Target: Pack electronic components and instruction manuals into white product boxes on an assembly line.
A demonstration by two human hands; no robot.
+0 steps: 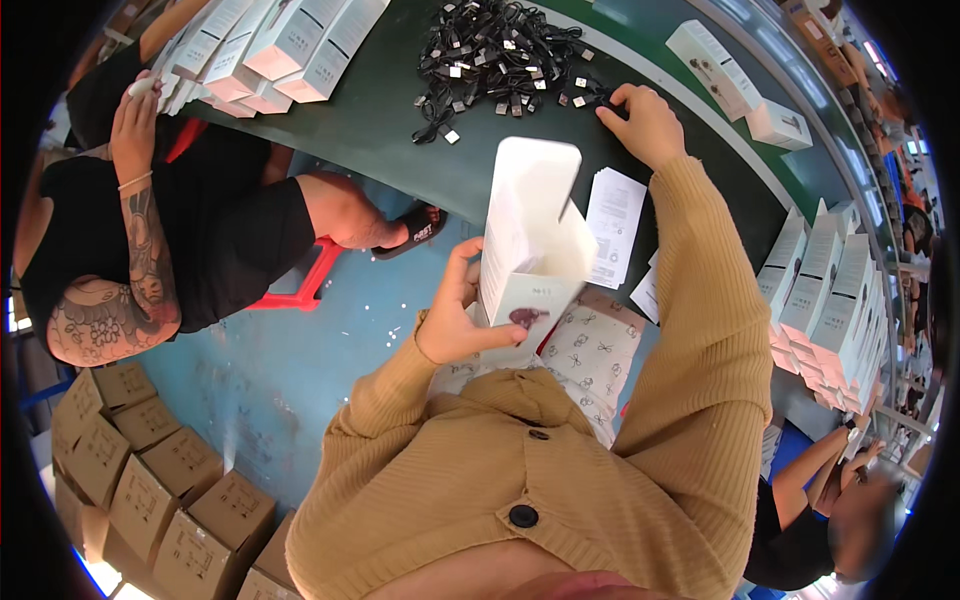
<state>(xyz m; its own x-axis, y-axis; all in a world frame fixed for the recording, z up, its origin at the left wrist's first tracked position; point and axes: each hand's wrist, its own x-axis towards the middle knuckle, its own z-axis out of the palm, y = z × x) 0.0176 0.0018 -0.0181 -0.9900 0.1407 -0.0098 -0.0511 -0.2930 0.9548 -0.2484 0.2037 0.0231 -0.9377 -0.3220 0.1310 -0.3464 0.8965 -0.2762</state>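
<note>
My left hand [455, 322] is wrapped round a white carton [520, 285] in front of my chest, its top flap standing up and its mouth open. A dark picture is printed on its lower face. At the table, my right hand [648, 128] has thumb and forefinger closing on a black USB cable [603, 104] at the right end of a heap. That heap of black USB cables [490, 55] has many silver plugs showing. Between the carton and my right sleeve lies a stack of printed white leaflets [614, 225] on the dark green table [350, 125].
White cartons [300, 50] are stacked at the far left, more cartons [820, 290] at the right. Two cartons [715, 70] lie beyond the table's edge rail. A co-worker with a tattooed arm [150, 250] sits left; another person [810, 500] is lower right. Brown boxes [160, 460] stand on the floor.
</note>
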